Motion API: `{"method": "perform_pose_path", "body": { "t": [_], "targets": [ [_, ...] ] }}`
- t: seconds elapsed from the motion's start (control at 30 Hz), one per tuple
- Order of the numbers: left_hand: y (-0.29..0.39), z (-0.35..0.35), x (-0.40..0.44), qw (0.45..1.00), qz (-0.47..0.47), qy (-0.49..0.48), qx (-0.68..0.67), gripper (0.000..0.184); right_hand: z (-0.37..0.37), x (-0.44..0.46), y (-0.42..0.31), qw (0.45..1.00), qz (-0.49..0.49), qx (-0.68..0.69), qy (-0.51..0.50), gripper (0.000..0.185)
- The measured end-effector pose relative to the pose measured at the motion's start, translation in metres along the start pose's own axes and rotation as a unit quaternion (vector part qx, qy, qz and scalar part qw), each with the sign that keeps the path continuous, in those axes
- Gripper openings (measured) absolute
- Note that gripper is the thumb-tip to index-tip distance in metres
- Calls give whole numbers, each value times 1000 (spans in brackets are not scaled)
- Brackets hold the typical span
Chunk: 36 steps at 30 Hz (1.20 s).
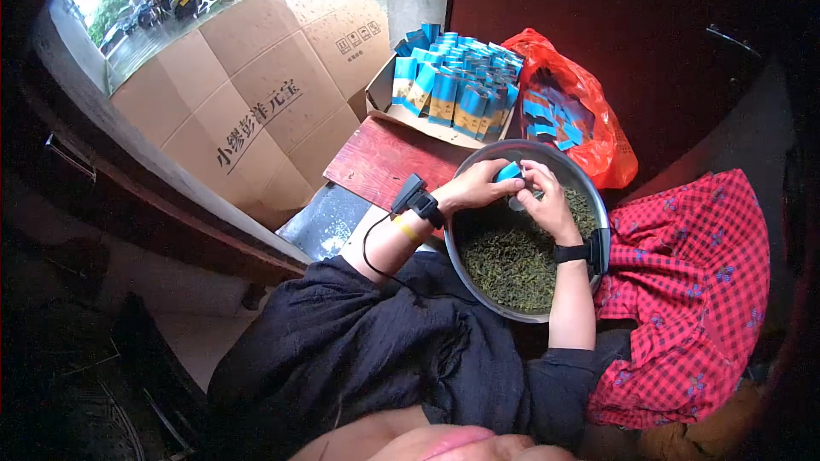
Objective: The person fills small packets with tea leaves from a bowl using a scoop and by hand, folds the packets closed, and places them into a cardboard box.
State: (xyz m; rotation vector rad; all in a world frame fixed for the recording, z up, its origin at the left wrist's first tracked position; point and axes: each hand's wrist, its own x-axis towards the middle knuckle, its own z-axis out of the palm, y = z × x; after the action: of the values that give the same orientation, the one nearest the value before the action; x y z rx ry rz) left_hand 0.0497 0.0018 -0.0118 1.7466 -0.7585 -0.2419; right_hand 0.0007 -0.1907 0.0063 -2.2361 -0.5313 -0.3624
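Over a round metal basin (454, 260), my left hand (472, 186) is closed around a small blue packet (510, 172). My right hand (549, 202) meets it from the other side, its fingers bent and pinched close to the packet's end. A small, shiny, roundish thing (515, 203) shows below the fingers; whether my right hand holds it is unclear. Dried green leaves (512, 266), which look like tea, cover the bottom of the basin under both hands.
Behind the basin, a cardboard tray (382, 94) holds many upright blue and gold packets (444, 96). A red plastic bag (611, 132) beside it contains more blue pieces. A red board (384, 158), large carton (265, 102) and red checked cloth (683, 290) surround the basin.
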Motion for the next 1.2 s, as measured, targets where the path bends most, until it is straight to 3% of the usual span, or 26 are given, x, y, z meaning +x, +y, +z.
{"method": "perform_pose_path", "body": {
  "t": [0.1, 0.17, 0.2, 0.37, 0.43, 0.47, 0.57, 0.63, 0.67, 0.7, 0.8, 0.83, 0.9, 0.93, 0.97, 1.03, 1.07, 1.1, 1.2],
  "targets": [
    [3, 2, -2, 998, 53, 22, -13, 43, -2, 2, 5, 997, 34, 65, -12, 23],
    [6, 1, -3, 998, 60, 14, -5, 39, -6, 2, 4, 974, 68, 209, 47, 19],
    [6, 1, -4, 998, 67, 6, 1, 36, -8, 2, 5, 972, 79, 216, 49, 25],
    [0, 3, -2, 997, 70, -23, 2, 30, -8, 2, -5, 988, 95, 121, 27, 34],
    [-3, 4, -1, 996, 83, -34, 31, 29, -6, 1, 2, 999, 32, 28, -12, 33],
    [-5, 5, -2, 996, 73, -34, 23, 29, -6, 1, 3, 995, 78, 58, -7, 29],
    [-11, 11, 2, 997, 67, -14, -43, 27, -10, 4, -8, 997, 49, 34, 39, 21],
    [-6, 8, 3, 991, 120, 31, 59, 25, -13, 7, -19, 995, -7, -51, 89, 20],
    [-9, 3, 9, 963, 195, 41, 180, 22, -16, 7, -24, 992, -11, -85, 89, 21],
    [-5, 0, 10, 953, 184, 36, 239, 22, -19, 7, -31, 989, -17, -118, 89, 23],
    [28, -18, 9, 964, 152, -27, 217, 18, -22, 8, -39, 988, -3, -104, 111, 22],
    [16, -20, 15, 962, 188, -2, 199, 17, -21, 8, -42, 988, 1, -104, 110, 22],
    [24, -31, 20, 979, 127, 12, 160, 19, -21, 10, -45, 973, -52, -19, 225, 28],
    [38, -38, 20, 986, 79, 34, 140, 21, -23, 11, -39, 971, -61, -21, 230, 36],
    [37, -46, 24, 980, 81, 54, 173, 21, -23, 10, -37, 971, -61, -21, 230, 36],
    [32, -48, 31, 987, 58, 80, 123, 20, -21, 8, -38, 965, 47, 91, 241, 38],
    [28, -46, 30, 992, 48, 43, 111, 20, -19, 8, -37, 964, 58, 127, 227, 36],
    [41, -43, 25, 995, 37, 6, 97, 20, -20, 7, -36, 964, 60, 127, 227, 36],
    [16, -25, 31, 981, 121, -27, 148, 19, -22, 5, -32, 985, 63, 39, 159, 25]
  ]
}}
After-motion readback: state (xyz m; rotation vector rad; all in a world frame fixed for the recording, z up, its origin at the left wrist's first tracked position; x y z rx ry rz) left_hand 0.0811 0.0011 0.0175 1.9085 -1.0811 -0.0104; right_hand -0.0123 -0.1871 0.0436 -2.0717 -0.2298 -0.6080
